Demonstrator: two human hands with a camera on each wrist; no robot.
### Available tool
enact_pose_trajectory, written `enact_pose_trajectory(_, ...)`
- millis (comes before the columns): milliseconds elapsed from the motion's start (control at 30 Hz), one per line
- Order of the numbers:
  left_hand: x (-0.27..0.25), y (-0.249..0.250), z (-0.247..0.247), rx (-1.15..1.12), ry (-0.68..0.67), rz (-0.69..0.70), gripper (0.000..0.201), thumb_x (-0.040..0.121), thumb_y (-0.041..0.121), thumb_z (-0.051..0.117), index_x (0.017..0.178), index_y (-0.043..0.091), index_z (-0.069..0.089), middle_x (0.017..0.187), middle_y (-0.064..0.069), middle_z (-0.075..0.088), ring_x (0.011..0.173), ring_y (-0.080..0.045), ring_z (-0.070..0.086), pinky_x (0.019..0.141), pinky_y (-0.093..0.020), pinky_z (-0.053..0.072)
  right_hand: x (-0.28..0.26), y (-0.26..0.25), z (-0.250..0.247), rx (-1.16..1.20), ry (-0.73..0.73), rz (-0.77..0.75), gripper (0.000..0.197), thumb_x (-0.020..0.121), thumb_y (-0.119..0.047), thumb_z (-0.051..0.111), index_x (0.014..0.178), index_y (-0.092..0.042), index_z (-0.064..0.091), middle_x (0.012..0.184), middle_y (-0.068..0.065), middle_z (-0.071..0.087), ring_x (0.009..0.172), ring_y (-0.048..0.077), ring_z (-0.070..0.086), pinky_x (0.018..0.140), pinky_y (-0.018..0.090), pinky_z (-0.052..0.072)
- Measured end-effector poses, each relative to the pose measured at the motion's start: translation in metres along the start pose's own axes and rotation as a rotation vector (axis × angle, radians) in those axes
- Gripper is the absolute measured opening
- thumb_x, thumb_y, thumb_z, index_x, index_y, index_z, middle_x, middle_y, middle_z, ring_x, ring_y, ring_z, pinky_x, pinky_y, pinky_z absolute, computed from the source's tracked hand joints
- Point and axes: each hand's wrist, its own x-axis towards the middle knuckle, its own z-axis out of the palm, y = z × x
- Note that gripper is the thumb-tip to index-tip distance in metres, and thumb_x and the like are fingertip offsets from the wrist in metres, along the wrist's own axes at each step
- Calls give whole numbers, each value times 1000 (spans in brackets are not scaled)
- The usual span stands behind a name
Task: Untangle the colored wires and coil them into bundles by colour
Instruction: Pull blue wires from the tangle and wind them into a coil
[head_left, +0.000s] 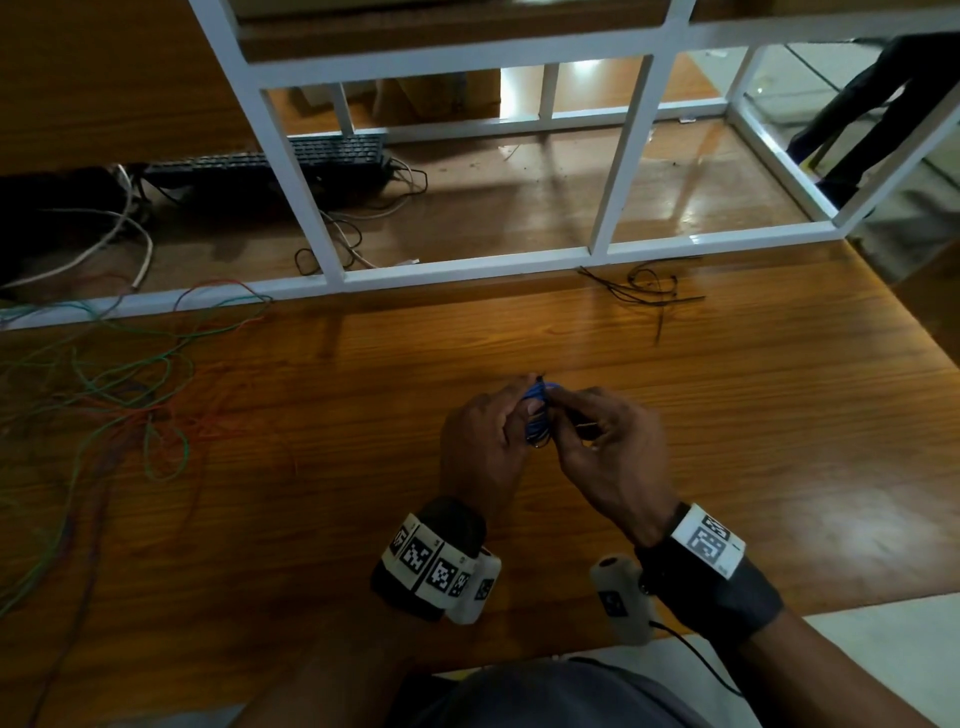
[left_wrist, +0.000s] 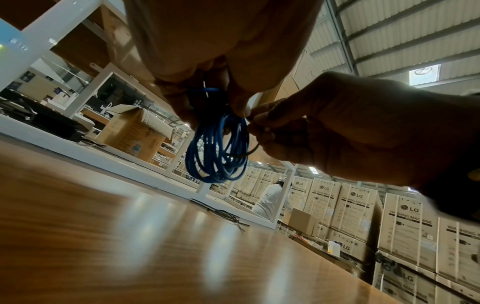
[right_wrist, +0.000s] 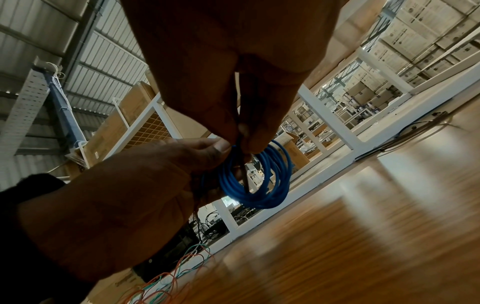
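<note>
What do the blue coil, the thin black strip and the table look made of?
Blue coil: likely plastic-coated wire; smooth, springy loops. Black strip: probably a plastic tie; thin, dark, too shadowed to confirm. Table: wood or wood-look laminate; grain and glossy reflections.

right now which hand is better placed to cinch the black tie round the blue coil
Right. The right hand already pinches the black tie that crosses the blue coil, while the left hand has its grip on the coil's top.

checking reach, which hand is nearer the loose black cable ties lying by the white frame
Right. The right hand sits on the side of the black cable ties; the left hand is farther off, across the blue wire coil.
</note>
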Motion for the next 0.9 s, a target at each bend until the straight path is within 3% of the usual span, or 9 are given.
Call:
enact_pose_trajectory(100,-1,-3,1,19,-17,14,43,99,35,44,133,14,61,123,-10,68,106,-23,67,84,-39,58,2,0,-1,16,-34,21,23,91,-10,71,113,-15,78,96,-4,77,74,5,70,62,28,60)
enact_pose_trajectory(167,-1,-5,1,66,-30,41,47,100,39,38,136,16,58,123,-9,68,103,-22,68,81,-31,57,4,-2,-5,38,-80,56,23,92,-11,70,113,-14,78,98,-4,78,76,0,69,64,18,58)
enact_pose_trajectory(233,-1,-8,0,110,-47,54,54,97,45,31,138,19,56,119,-10,69,95,-23,69,74,-31,56,6,-1,-9,51,-126,83,21,93,-16,71,113,-15,78,99,-6,77,78,-6,67,66,13,56)
enact_pose_trajectory(367,0,-11,-1,162,-84,72,56,96,44,29,137,19,57,112,-12,71,90,-27,69,70,-39,57,17,1,-18,67,-221,126,15,94,-34,73,103,-26,81,88,-16,76,75,-1,70,63,33,61)
enact_pose_trajectory(533,1,-15,-2,168,-118,116,48,98,39,37,135,18,59,114,-11,71,97,-27,68,74,-39,57,31,4,-30,49,-276,162,16,94,-40,73,94,-26,80,81,-14,75,70,1,71,59,38,61)
enact_pose_trajectory(667,2,-14,-4,166,-117,153,48,98,39,37,132,16,62,111,-11,72,93,-27,69,70,-39,57,33,6,-26,45,-240,145,15,95,-36,73,102,-23,77,87,-12,75,70,4,72,58,41,62)
enact_pose_trajectory(800,2,-11,-7,162,-140,186,43,97,35,43,129,15,65,106,-12,73,86,-29,69,66,-36,56,35,5,-24,10,-227,78,4,95,-23,72,92,-25,76,85,-15,73,71,3,69,60,39,60)
enact_pose_trajectory(900,3,-13,-9,164,-190,245,41,98,31,43,130,16,63,109,-12,73,88,-30,70,66,-35,56,35,5,-23,-21,-218,36,12,92,-12,68,87,-23,68,82,-12,69,71,8,65,59,45,56)
